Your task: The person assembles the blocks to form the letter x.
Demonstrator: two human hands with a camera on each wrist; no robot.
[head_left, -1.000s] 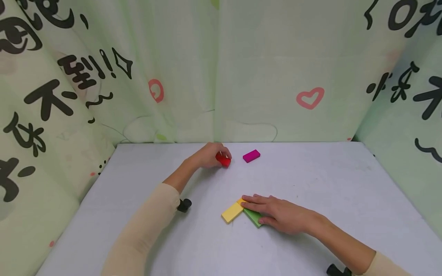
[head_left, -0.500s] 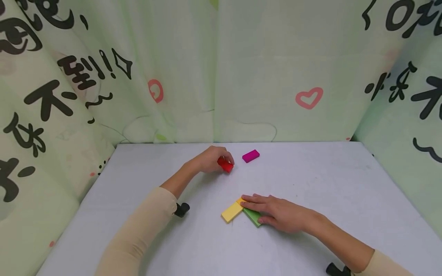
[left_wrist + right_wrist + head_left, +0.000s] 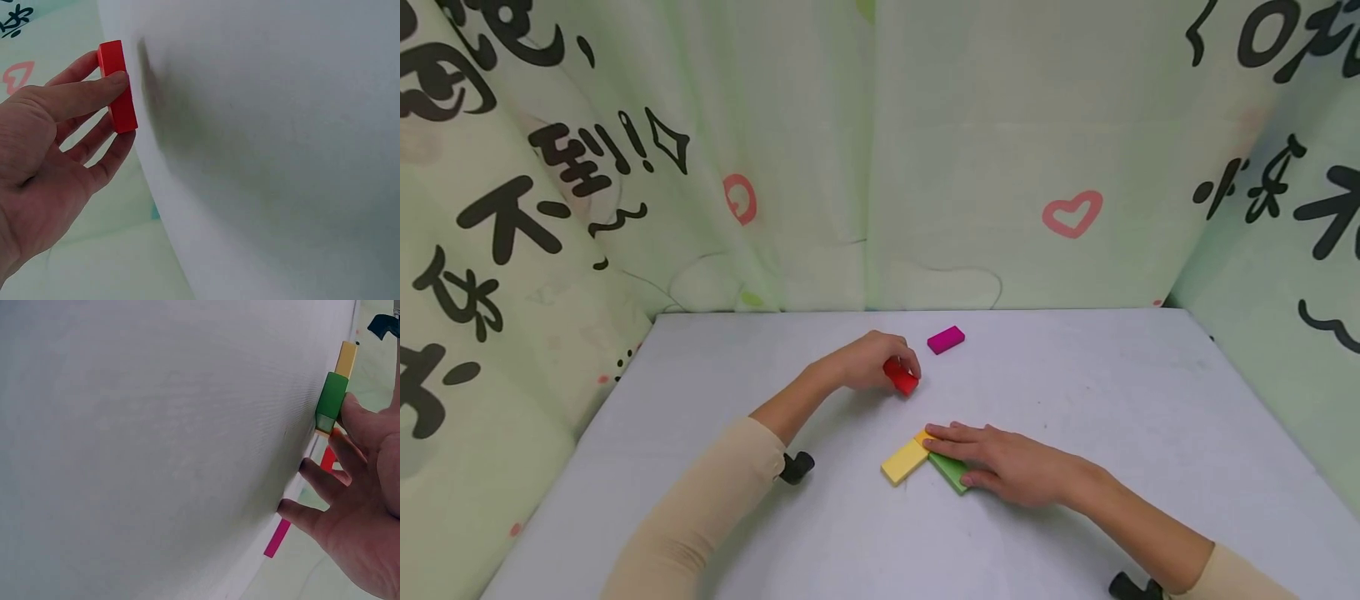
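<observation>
My left hand (image 3: pixel 874 360) pinches a red block (image 3: pixel 901 377) between thumb and fingers, above the far-middle part of the table. In the left wrist view, the thumb lies across the long face of this red block (image 3: pixel 125 111). Nearer to me, a yellow block (image 3: pixel 904 462), an orange block (image 3: pixel 922 437) and a green block (image 3: pixel 948 472) lie together at an angle. My right hand (image 3: pixel 1018 468) rests over the orange and green ones with extended fingers and partly hides them. The right wrist view has the thumb against the green block (image 3: pixel 332 395) and other fingertips on the table.
A magenta block (image 3: pixel 946 339) lies near the back of the white table (image 3: pixel 1075 392). Pale green curtains (image 3: pixel 955 167) with dark lettering and hearts stand behind the table and along both sides.
My left hand has moved toward me and slightly right with the red block, nearing the joined blocks. My right hand has stayed where it was.
</observation>
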